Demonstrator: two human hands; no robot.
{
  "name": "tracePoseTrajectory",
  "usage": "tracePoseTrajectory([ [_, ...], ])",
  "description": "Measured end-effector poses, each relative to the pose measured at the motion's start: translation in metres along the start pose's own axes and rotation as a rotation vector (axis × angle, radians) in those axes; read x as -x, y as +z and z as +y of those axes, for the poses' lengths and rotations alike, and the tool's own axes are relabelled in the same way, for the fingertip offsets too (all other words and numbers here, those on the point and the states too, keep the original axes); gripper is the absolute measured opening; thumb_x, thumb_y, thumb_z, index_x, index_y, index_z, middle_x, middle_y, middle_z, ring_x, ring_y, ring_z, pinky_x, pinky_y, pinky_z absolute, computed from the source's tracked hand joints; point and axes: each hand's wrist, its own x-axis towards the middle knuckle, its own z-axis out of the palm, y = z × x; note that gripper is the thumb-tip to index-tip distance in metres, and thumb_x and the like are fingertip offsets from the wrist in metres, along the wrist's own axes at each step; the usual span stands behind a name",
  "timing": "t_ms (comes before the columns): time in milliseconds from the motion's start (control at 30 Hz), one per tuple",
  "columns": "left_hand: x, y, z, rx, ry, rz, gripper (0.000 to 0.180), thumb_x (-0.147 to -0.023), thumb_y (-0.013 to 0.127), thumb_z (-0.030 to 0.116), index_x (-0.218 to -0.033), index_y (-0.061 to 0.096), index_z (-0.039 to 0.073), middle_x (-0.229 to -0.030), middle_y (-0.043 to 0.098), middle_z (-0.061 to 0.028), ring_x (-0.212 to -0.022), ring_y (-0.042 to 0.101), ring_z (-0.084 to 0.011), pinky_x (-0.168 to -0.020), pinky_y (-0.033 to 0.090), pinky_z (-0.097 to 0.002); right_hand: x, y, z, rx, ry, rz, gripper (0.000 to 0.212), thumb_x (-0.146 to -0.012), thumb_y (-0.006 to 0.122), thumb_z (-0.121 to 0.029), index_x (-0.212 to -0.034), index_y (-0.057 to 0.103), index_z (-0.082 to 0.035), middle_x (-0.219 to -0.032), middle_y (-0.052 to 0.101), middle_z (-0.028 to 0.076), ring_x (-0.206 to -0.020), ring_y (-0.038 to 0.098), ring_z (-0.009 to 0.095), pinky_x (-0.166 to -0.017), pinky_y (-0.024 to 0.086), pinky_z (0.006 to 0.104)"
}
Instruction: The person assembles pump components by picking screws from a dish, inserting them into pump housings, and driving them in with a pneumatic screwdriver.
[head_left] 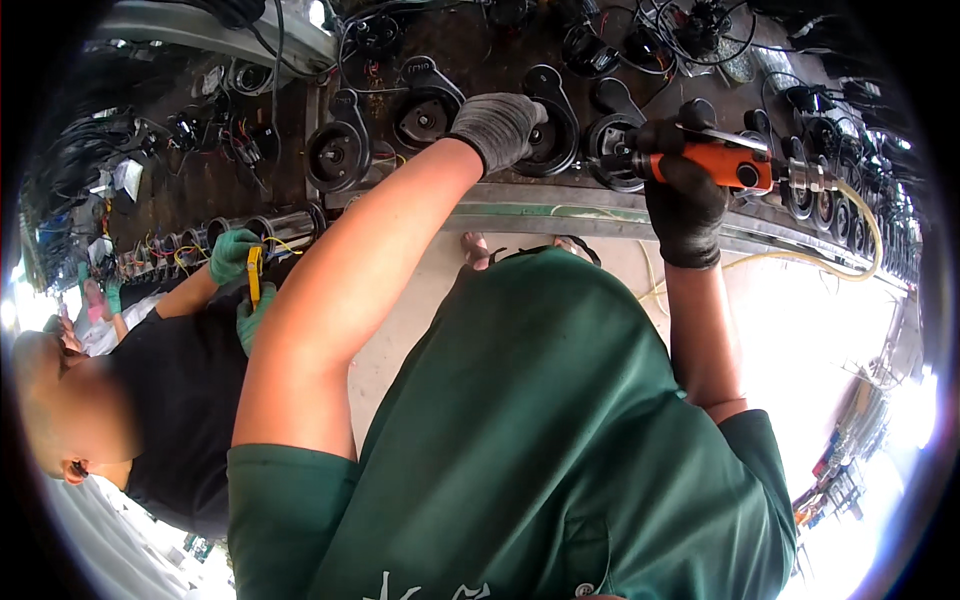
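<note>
My right hand [690,195], in a dark glove, is wrapped round an orange air-powered driver [722,168]. The driver's tip points left, over a black round housing [612,150] on the bench. A pale hose [868,225] runs from its back end. My left hand [497,130], in a grey glove, is curled over the left side of another black round housing [560,125] with a raised tab. Its fingertips are bent together near the housing's centre; whatever they pinch is hidden.
More black housings, such as one [338,155] at the left, line the dark bench [480,60]. Cables and small parts lie farther back. A metal rail [600,205] forms the near edge. At left a co-worker in green gloves [232,255] holds a yellow tool [254,275].
</note>
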Motion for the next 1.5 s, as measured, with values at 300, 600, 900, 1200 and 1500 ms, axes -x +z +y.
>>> tracePoseTrajectory([
  [300,0.003,0.007,-0.001,0.045,-0.039,0.066,0.052,-0.078,0.080,0.022,-0.128,0.066,0.012,-0.119,0.069,-0.0125,-0.113,0.065,-0.0303,-0.096,0.053,-0.0412,-0.009,0.012,0.031,0.072,0.008,0.057,0.054,-0.074,0.066,0.000,-0.127,0.055,0.001,-0.098,0.070,0.012,-0.088,0.065,0.019,-0.080,0.053,0.0304],
  [600,0.000,0.008,-0.006,0.051,-0.023,0.024,0.049,-0.078,0.079,0.019,-0.126,0.066,0.014,-0.118,0.069,-0.0096,-0.112,0.066,-0.0304,-0.094,0.053,-0.0423,-0.014,0.017,0.067,0.482,-0.054,0.055,0.028,-0.073,0.072,0.000,-0.101,0.068,-0.001,-0.086,0.070,0.005,-0.075,0.064,0.014,-0.068,0.054,0.0281],
  [900,-0.011,0.017,-0.017,0.025,0.066,0.068,0.050,-0.083,0.072,0.018,-0.131,0.059,0.020,-0.107,0.072,-0.0107,-0.102,0.068,-0.0338,-0.087,0.054,-0.0454,-0.021,0.027,0.070,0.646,0.076,-0.286,0.043,-0.075,0.080,-0.001,-0.116,0.065,-0.004,-0.098,0.070,0.003,-0.088,0.065,0.012,-0.078,0.055,0.0287],
  [1200,-0.011,0.019,-0.018,-0.030,0.099,0.113,0.025,-0.080,0.073,0.024,-0.102,0.075,0.012,-0.095,0.074,-0.0120,-0.092,0.072,-0.0318,-0.078,0.058,-0.0437,-0.028,0.032,0.083,0.861,-0.126,-0.159,0.034,-0.072,0.077,0.001,-0.105,0.066,-0.004,-0.090,0.069,0.002,-0.079,0.065,0.013,-0.072,0.055,0.0286],
  [1500,-0.011,0.017,-0.016,-0.058,0.055,0.114,0.025,-0.082,0.073,0.024,-0.105,0.074,0.014,-0.100,0.074,-0.0115,-0.095,0.071,-0.0316,-0.080,0.058,-0.0425,-0.026,0.035,0.085,0.917,-0.180,-0.156,0.035,-0.072,0.076,0.001,-0.105,0.068,-0.004,-0.091,0.070,0.003,-0.082,0.066,0.014,-0.076,0.055,0.0301],
])
